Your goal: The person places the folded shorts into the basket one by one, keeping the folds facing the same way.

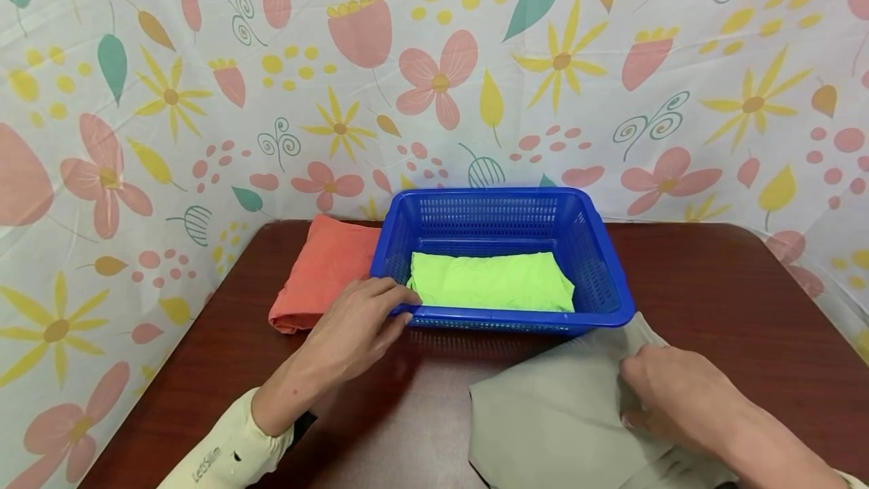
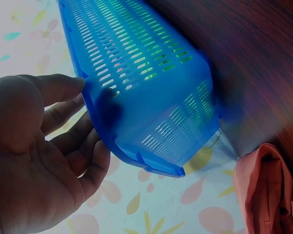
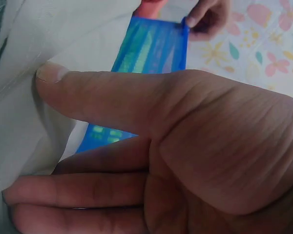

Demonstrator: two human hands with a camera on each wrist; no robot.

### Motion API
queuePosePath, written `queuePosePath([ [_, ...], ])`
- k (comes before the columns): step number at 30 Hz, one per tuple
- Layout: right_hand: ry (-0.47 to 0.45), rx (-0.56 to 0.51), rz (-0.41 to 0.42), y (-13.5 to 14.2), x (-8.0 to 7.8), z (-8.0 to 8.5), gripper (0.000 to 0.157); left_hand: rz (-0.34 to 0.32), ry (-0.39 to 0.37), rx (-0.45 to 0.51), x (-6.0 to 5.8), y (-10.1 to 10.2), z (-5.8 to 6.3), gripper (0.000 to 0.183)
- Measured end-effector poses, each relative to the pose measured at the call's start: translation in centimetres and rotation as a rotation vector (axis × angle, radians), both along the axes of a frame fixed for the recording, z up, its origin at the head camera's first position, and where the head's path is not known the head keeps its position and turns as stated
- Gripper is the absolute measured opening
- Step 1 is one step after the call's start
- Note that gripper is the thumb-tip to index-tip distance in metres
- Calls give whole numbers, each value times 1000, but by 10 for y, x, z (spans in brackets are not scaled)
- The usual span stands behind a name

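A blue plastic basket (image 1: 489,317) with slotted walls stands on the table, and a folded lime-green cloth (image 1: 489,281) lies inside it. My left hand (image 1: 360,323) grips the basket's near left corner; in the left wrist view the thumb is on one side of the rim and the fingers on the other. In front of the basket, at the right, is a grey cloth (image 1: 550,413), partly spread, its far edge by the basket's corner. My right hand (image 1: 686,395) holds its right side between thumb and fingers, as the right wrist view shows. Part of the grey cloth is hidden under that hand.
A folded orange-red cloth (image 1: 319,278) lies left of the basket, against its side. The dark brown table (image 1: 720,285) reaches back to a wall covering (image 1: 434,142) printed with flowers and leaves, just behind the basket.
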State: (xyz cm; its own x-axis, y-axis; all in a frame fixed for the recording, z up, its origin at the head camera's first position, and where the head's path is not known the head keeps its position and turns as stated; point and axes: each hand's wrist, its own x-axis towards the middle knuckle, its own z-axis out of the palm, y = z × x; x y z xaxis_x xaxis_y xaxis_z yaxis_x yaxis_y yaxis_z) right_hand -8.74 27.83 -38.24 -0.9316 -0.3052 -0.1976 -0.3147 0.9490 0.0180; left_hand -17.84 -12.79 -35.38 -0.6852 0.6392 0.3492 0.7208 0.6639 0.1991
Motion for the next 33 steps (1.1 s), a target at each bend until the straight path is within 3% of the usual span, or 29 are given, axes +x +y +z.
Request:
queuePosePath([
  [13,127,-37,56,-21,11,-8,46,-2,-4,1,0,0,0,18],
  [18,97,-105,11,-25,11,-11,41,-2,-5,5,0,0,0,18],
  [26,47,-129,-33,-35,11,-13,41,-5,7,4,1,0,0,18],
  [33,101,-127,-33,-45,14,-16,43,3,-4,1,1,0,0,19],
])
